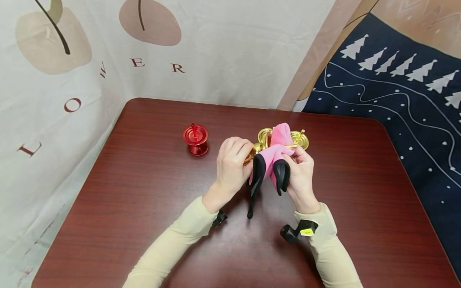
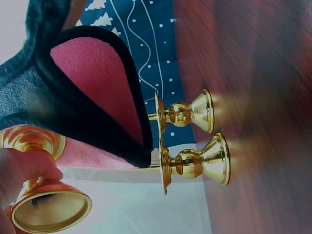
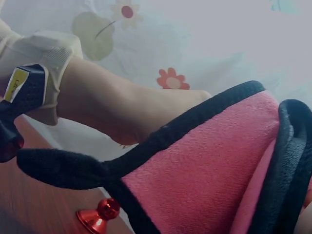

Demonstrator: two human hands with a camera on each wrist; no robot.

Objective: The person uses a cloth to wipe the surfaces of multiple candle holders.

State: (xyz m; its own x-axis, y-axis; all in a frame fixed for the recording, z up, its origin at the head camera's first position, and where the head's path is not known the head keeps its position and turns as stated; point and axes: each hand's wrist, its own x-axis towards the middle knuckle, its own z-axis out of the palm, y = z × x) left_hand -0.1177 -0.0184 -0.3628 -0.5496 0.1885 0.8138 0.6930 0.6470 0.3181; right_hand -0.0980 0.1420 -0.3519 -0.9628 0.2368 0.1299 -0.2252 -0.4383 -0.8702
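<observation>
My left hand [image 1: 230, 164] grips a gold candle holder [image 1: 257, 147] held on its side, its hollow base [image 2: 48, 209] showing in the left wrist view. A pink cloth with black edging [image 1: 272, 154] drapes over the far end of that holder. My right hand [image 1: 301, 172] pinches the cloth around a thin gold part by the fingertips. In the right wrist view, the cloth [image 3: 209, 161] and its black hanging loop [image 3: 61, 168] fill the foreground and hide most of the right hand.
Two more gold candle holders [image 2: 197, 112] [image 2: 204, 161] stand upright just behind the hands. A red candle holder [image 1: 195, 139] with a spike stands to the left on the brown table [image 1: 151, 224]. Printed cloths hang behind the table.
</observation>
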